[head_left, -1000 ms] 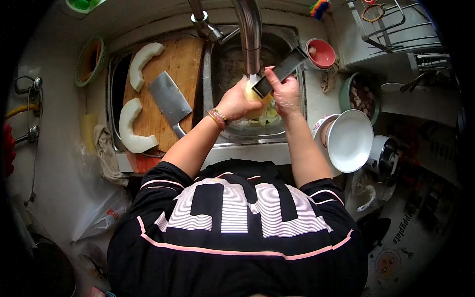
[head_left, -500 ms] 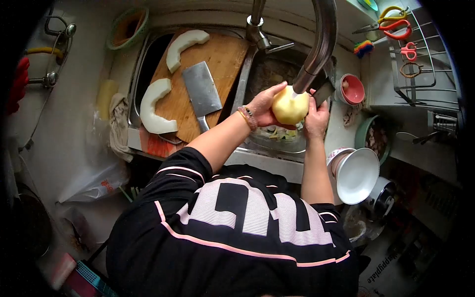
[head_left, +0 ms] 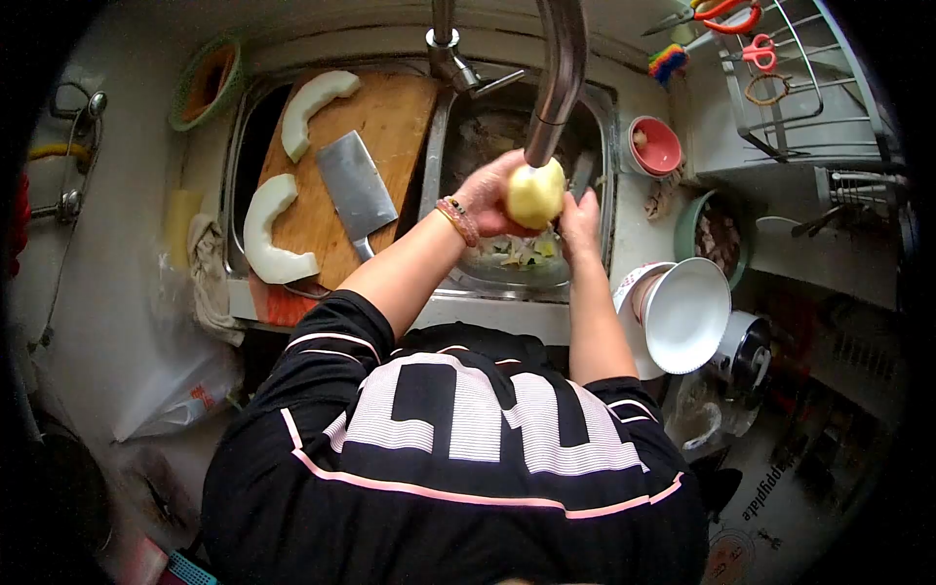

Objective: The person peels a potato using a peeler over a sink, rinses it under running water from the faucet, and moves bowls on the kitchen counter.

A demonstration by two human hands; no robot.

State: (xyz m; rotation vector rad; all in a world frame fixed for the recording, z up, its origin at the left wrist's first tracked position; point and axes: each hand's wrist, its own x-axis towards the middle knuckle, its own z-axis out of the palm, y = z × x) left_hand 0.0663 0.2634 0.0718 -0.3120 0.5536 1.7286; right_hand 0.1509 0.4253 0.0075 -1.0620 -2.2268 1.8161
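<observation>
Below the tap spout [head_left: 558, 93], my left hand [head_left: 487, 195] is closed around a large pale-yellow peeled potato [head_left: 535, 195]. A bright patch like water shows where the spout meets its top. My right hand [head_left: 581, 226] is beside the potato's right side, closed on a knife [head_left: 583, 174] whose blade points away into the sink; the handle is hidden. Under both hands is the metal sink [head_left: 507, 289], with vegetable scraps [head_left: 522, 253] in it. Left of the sink, a cleaver [head_left: 357, 185] lies on a wooden cutting board [head_left: 395, 112].
Two curved white melon-like pieces, one upper [head_left: 310, 109] and one lower [head_left: 265, 232], lie on the board. To the right stand a pink bowl [head_left: 655, 146], a green bowl [head_left: 690, 219] of food and a tilted white bowl [head_left: 688, 317]. A wire rack [head_left: 809, 88] holds scissors.
The whole view has shifted, so the sink and board appear further left. My right hand sits slightly lower beside the potato, and the knife blade has swung to point more toward the back.
</observation>
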